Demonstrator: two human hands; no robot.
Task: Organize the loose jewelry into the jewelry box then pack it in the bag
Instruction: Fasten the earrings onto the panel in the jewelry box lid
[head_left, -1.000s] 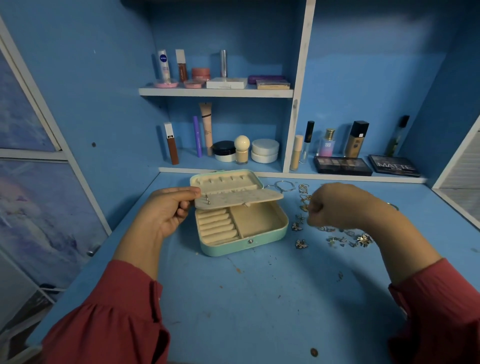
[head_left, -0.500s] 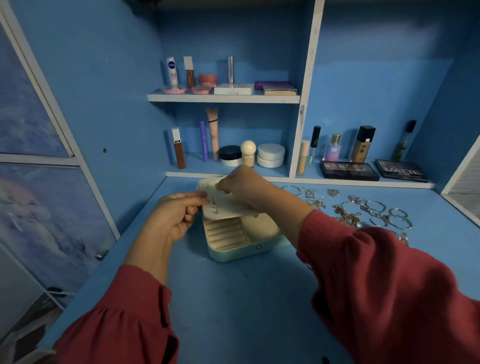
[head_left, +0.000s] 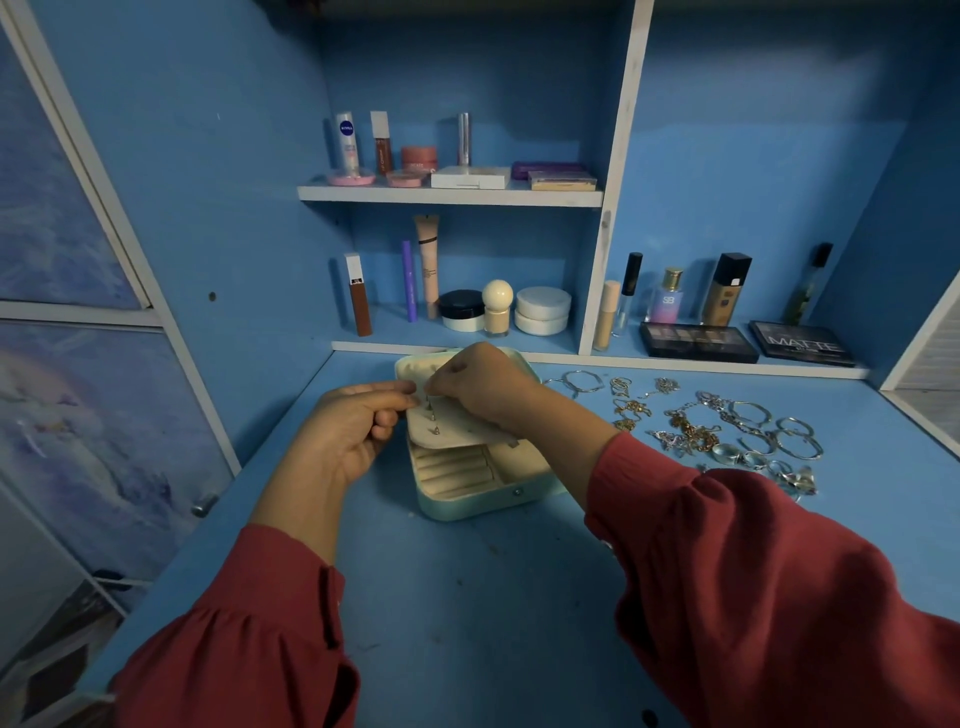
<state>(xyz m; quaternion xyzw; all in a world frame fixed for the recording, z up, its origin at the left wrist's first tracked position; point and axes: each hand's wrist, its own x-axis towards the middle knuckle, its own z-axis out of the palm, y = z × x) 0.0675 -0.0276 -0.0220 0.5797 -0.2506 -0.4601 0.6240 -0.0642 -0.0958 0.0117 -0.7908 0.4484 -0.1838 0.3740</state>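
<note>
Right hand (head_left: 483, 387) moved over jewelry box (head_left: 483, 499) — pinching at earring flap (head_left: 452, 426); left hand (head_left: 353, 431) grips flap edge.

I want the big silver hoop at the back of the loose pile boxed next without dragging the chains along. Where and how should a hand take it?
Probably pinch the big silver hoop at its far rim, coming from above and behind. It lies flat on the desk at the pile's back left edge, and the chains lie nearer and to its right.
</note>
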